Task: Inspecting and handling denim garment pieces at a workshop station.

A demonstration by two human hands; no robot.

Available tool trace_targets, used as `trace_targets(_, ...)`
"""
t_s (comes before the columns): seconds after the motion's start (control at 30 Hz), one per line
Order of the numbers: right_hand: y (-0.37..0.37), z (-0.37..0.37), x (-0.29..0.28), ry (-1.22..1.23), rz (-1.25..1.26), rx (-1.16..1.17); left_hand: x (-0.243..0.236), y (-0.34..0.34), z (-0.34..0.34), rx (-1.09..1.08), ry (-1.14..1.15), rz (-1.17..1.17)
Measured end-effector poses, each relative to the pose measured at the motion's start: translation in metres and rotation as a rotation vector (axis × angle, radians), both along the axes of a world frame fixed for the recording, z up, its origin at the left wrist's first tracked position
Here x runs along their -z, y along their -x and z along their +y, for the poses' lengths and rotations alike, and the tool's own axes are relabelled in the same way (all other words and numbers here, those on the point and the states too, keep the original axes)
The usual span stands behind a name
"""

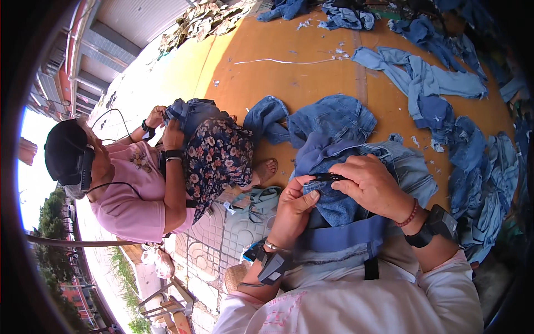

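Across my lap lies a pair of blue jeans (pixel 336 209), bunched up with a smooth blue band on the near side. My left hand (pixel 293 211) is closed on an edge of the denim, thumb on top. In my right hand (pixel 371 186), curled over the cloth, is a slim black tool (pixel 327 177) that looks like thread snips. Its tip reaches to the fingers of my left hand. The exact spot where tool and denim meet is hidden by my fingers.
On my left a person (pixel 139 183) in a pink top handles dark denim (pixel 192 117). Orange sheeting (pixel 295 44) covers the ground ahead, with light-blue jeans (pixel 417 75) and thread scraps on it. More denim (pixel 484 183) is heaped at right. A wooden stool (pixel 172 306) lies lower left.
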State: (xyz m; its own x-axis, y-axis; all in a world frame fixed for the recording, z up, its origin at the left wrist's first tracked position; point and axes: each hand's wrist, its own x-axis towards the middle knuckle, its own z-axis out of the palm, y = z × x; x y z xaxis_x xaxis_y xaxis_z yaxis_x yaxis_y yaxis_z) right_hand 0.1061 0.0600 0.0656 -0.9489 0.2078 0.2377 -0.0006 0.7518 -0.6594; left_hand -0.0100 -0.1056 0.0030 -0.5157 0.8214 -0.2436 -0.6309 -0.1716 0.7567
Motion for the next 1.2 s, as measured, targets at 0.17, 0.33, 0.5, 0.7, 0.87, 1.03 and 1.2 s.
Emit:
trace_targets(0.17, -0.008, -0.005, 0.005, -0.056, 0.024, 0.054, 0.003, 0.0, 0.0, -0.001, -0.009, -0.01)
trace_targets(0.33, -0.008, -0.01, 0.005, -0.156, 0.018, 0.077, 0.002, 0.0, 0.0, -0.008, -0.004, -0.023)
trace_targets(0.5, -0.005, -0.011, 0.01, -0.213, 0.06, 0.049, 0.004, 0.0, 0.0, 0.012, -0.002, 0.002)
trace_targets(0.7, -0.002, -0.012, 0.014, -0.226, 0.119, 0.03, 0.005, 0.001, 0.001, 0.035, -0.008, -0.011)
trace_targets(0.87, 0.0, -0.011, 0.018, -0.198, 0.12, 0.015, 0.008, 0.003, -0.001, 0.043, -0.013, -0.011)
trace_targets(1.03, 0.0, -0.009, 0.019, -0.196, 0.116, 0.001, 0.005, 0.001, 0.0, 0.048, -0.017, -0.007)
trace_targets(1.2, 0.002, -0.009, 0.021, -0.171, 0.114, -0.01, 0.009, 0.002, -0.001, 0.039, -0.024, -0.015)
